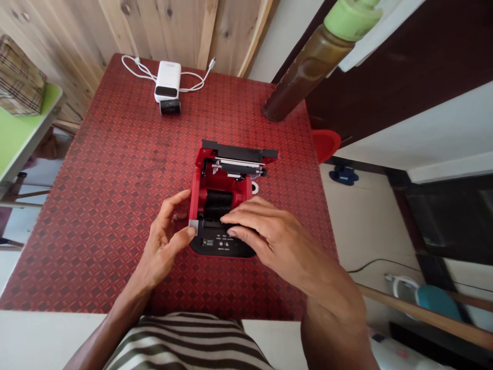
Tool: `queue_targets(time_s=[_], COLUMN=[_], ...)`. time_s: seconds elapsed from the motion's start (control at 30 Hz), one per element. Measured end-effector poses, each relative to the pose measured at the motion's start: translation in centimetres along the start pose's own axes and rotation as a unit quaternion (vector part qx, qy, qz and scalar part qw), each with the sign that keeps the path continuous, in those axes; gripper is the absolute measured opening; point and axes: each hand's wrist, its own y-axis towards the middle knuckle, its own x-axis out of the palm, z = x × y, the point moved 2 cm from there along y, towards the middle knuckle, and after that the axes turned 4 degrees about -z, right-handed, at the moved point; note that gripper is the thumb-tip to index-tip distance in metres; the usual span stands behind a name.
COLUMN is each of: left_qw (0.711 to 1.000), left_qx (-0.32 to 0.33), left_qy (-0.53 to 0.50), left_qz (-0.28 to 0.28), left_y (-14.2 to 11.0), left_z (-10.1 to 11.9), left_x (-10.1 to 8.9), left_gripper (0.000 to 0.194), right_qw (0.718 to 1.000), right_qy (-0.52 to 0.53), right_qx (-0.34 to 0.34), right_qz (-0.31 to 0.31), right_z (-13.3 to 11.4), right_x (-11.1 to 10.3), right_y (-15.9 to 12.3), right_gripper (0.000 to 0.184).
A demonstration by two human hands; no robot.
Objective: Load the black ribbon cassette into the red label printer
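A red and black label printer (225,250) stands on the table with its lid (239,152) raised. Inside its red bay lie black cylinders (219,199) that look like ribbon rolls. My left hand (164,236) grips the printer's left side, thumb on the grey front corner (193,226) and fingers along the outer wall. Over the bay's front right edge reaches my right hand (265,228), index fingertip at the front black cylinder and thumb just above the button panel. Its fingers are closed together; what they pinch, if anything, is hidden. A white ring (254,188) shows beside the printer's right wall.
Toward the back of the red patterned table (127,149) lie a white power bank (168,79) with white cables and a small black cylinder (170,107). A tall brown bottle with a green top (304,72) stands at the back right. A wooden wall borders the far edge.
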Motion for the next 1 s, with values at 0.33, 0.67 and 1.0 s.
queue_targets(time_s=[0.33,0.67,1.0], left_qw=[0.993,0.994,0.996], left_qx=[0.040,0.020,-0.070], left_qy=[0.084,0.023,-0.015], left_qz=[0.075,0.103,0.057], left_y=[4.0,12.5,7.1], left_z=[3.1,7.8,6.3], left_x=[-1.9,2.7,1.8], left_gripper=[0.040,0.028,0.055], right_qw=[0.998,0.975,0.957], right_qy=[0.019,-0.056,-0.145], right_qx=[-0.020,-0.034,-0.065], right_qz=[0.059,0.211,0.241], right_z=[0.8,-1.0,-1.8], right_x=[0.4,2.7,4.6], right_y=[-0.1,-2.5,-4.3], right_gripper=[0.028,0.022,0.029])
